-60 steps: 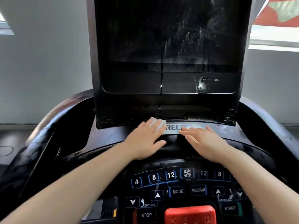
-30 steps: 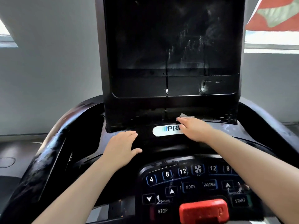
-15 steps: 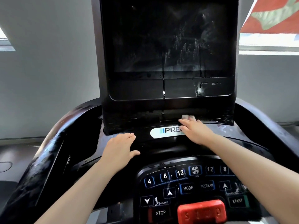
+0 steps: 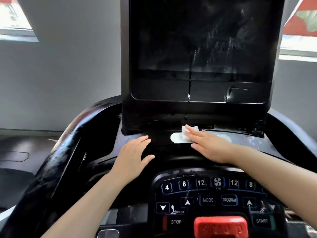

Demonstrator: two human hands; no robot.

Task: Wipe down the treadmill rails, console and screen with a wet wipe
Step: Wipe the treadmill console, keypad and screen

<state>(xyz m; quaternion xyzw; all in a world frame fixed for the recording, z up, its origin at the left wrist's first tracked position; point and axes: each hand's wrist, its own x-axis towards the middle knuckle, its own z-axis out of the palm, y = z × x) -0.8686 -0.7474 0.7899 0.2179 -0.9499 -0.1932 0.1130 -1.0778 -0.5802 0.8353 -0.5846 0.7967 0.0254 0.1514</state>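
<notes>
The flat right hand point(image 4: 208, 145) presses the wipe point(image 4: 186, 133) on the console point(image 4: 253, 140) to rub it; the left hand point(image 4: 133, 158) rests flat, holding nothing, likely for balance.

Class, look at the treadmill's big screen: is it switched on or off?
Off, apparently: the screen is dark, showing only wet streaks and reflections, no lit display.
</notes>
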